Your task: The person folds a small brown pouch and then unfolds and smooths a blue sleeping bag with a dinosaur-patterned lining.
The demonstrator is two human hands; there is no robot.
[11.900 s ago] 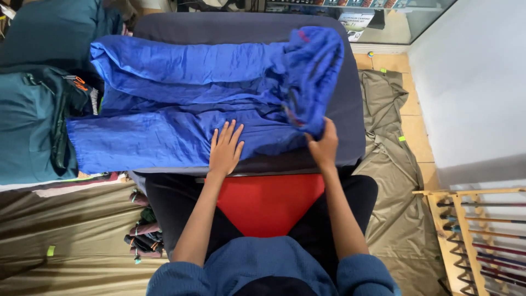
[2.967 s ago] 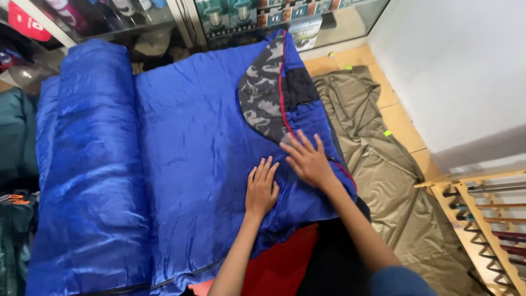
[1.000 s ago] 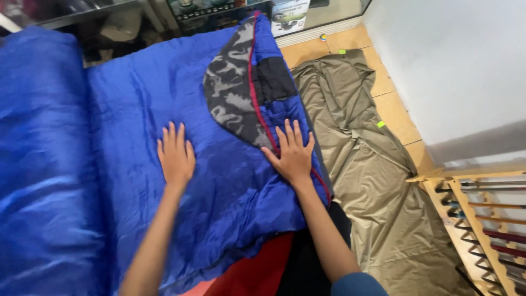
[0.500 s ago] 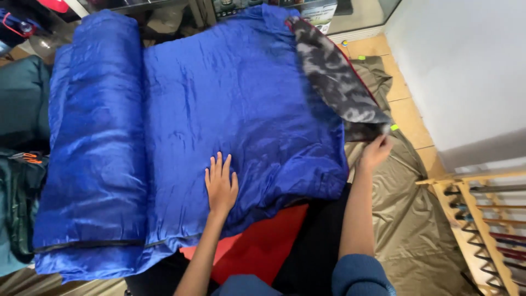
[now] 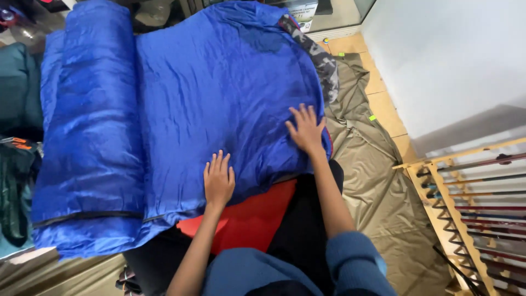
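The left hand (image 5: 218,179) lies flat, fingers spread, on the near part of the blue sleeping bag (image 5: 219,93); it grips nothing. The right hand (image 5: 307,129), also flat and spread, presses the bag's right edge, just beside the camouflage lining (image 5: 323,63). The bag rests across a red-and-black surface (image 5: 246,219), with its rolled portion (image 5: 87,126) along its left side.

Risks, as judged:
- The slick fabric may slide under open palms, skewing the layers.
- Trapped air may bulge if pressure is uneven.
- The bag's right edge overhangs toward the olive sheet (image 5: 372,181) on the floor and may slip off.
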